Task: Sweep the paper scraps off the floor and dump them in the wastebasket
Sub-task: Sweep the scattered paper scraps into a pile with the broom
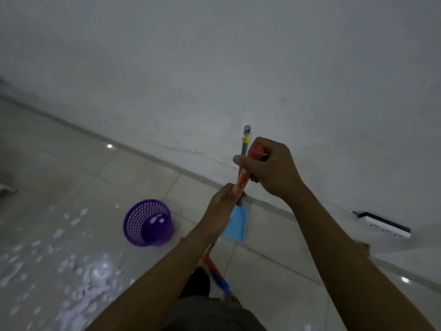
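Note:
Both hands hold an orange broom handle (243, 179) upright in front of me. My right hand (272, 168) grips its red top end; my left hand (222, 211) grips the shaft lower down. The broom's coloured head (214, 271) shows below my left forearm, near my feet. A blue dustpan (235, 224) with a grey upright handle (244, 149) leans against the wall behind the broom. An empty purple mesh wastebasket (148, 223) stands on the tiled floor to the left. Several white paper scraps (78, 266) lie scattered over the floor at lower left.
A white wall (238, 68) meets the tiled floor (133, 168) along a diagonal skirting line. A white power strip (384, 226) with a thin cable lies by the wall at right. A grey object (6, 189) shows at the left edge.

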